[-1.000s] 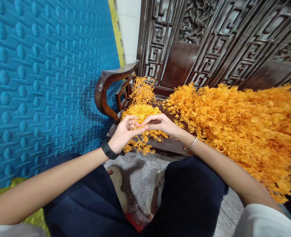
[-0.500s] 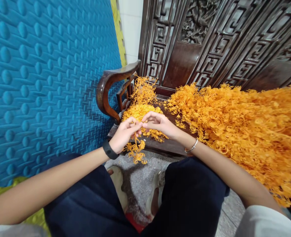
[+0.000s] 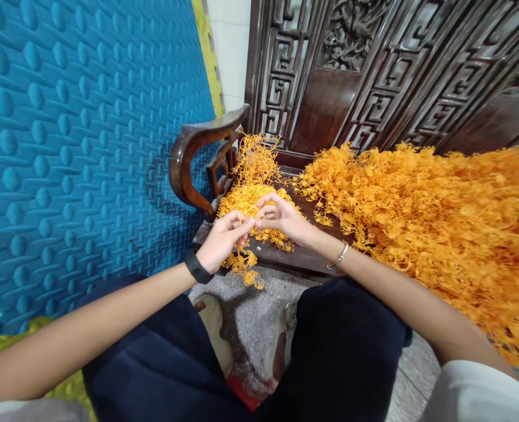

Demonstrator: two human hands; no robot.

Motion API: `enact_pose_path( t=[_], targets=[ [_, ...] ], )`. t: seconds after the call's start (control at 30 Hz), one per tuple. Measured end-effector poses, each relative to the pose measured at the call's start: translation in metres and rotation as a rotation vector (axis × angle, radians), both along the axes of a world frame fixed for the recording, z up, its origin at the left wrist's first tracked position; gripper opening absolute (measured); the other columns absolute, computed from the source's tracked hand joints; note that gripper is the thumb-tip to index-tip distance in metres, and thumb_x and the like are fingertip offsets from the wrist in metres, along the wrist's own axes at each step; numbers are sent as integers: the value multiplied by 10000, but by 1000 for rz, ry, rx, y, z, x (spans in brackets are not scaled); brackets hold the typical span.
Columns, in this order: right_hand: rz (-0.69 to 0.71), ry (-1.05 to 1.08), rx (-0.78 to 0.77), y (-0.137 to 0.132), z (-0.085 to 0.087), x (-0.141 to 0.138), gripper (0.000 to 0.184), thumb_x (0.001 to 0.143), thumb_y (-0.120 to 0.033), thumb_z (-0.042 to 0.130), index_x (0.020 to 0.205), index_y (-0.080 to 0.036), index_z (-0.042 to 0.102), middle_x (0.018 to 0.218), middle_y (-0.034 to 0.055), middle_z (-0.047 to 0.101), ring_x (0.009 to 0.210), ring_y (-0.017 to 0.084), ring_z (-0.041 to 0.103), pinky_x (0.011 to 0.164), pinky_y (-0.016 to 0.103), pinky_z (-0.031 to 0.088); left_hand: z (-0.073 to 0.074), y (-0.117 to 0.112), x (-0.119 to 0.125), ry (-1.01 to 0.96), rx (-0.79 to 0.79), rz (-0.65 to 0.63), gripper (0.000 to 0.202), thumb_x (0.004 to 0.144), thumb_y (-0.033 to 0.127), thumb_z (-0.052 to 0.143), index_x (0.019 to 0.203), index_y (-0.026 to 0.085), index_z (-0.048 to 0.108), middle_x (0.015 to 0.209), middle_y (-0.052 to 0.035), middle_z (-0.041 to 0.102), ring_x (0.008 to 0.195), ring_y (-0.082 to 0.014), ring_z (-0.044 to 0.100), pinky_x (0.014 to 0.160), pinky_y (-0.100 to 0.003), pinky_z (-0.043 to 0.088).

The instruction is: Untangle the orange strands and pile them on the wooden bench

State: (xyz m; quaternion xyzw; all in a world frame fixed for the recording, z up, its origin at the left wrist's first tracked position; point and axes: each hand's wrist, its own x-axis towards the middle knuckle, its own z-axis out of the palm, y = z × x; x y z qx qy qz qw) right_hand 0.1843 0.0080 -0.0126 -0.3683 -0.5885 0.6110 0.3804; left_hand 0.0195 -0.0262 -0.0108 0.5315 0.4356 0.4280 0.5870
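Observation:
My left hand (image 3: 221, 240), with a black band on the wrist, pinches a small orange plastic sprig (image 3: 244, 265) that hangs below my fingers over the bench's front edge. My right hand (image 3: 284, 218), with a thin silver bracelet, meets it fingertip to fingertip and pinches the same sprig at its top. Both hands hover just in front of a small heap of orange sprigs (image 3: 249, 196) on the left end of the dark wooden bench (image 3: 294, 256). A far larger pile of the same orange sprigs (image 3: 426, 223) covers the bench to the right.
A blue embossed foam mat (image 3: 83, 140) stands upright on the left, next to the bench's curved armrest (image 3: 197, 146). The carved dark bench back (image 3: 373, 64) rises behind. My dark-trousered knees and shoes are over a speckled floor (image 3: 250, 316).
The sprig has been lifted out of the small heap and now dangles from my pinched fingers. Both hands stayed in nearly the same place, fingertips closer together.

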Motion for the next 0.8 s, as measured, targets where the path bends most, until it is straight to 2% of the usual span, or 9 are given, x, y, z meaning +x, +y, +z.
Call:
enact_pose_path(
  t=[0.1,0.23,0.37,0.67,0.77,0.8],
  targets=[
    [-128,-2,-9,1,4,2,453,550,-155,735,839,-218,392,638,-77,569,581,87,547,629,274,456,-1,5,1,21,41,-27,287,725,323,659,604,176,445,475,60,447,434,-63,376,454,-207,249],
    [-330,12,-25,2,9,-4,428,551,-126,709,771,-220,354,598,-88,528,559,81,515,613,265,439,-5,12,5,-21,65,13,295,707,295,665,602,178,415,475,66,438,437,-60,363,458,-205,243],
    [-404,-38,-6,12,10,-9,338,594,-84,630,727,-215,349,588,-78,481,562,79,480,625,268,426,-7,17,11,-112,66,77,310,689,276,670,592,178,393,466,69,433,429,-53,345,455,-201,234],
    [-476,-240,292,47,-5,-22,243,624,-120,603,719,-205,396,711,-17,486,667,116,486,677,299,418,-5,41,19,-250,-14,166,344,699,148,646,545,172,339,447,60,424,419,-41,353,453,-186,246],
    [-546,-289,418,68,-3,-1,164,679,-140,532,734,-210,394,745,-2,487,714,126,494,708,297,418,0,34,14,-270,-48,172,365,705,132,651,540,171,327,446,62,402,418,-37,336,449,-183,238],
    [-637,-288,482,76,-2,14,122,705,-139,483,745,-213,393,761,3,490,741,128,498,729,296,414,3,27,11,-272,-59,163,363,705,140,657,545,169,333,449,65,392,419,-35,327,446,-182,233]
  ],
)
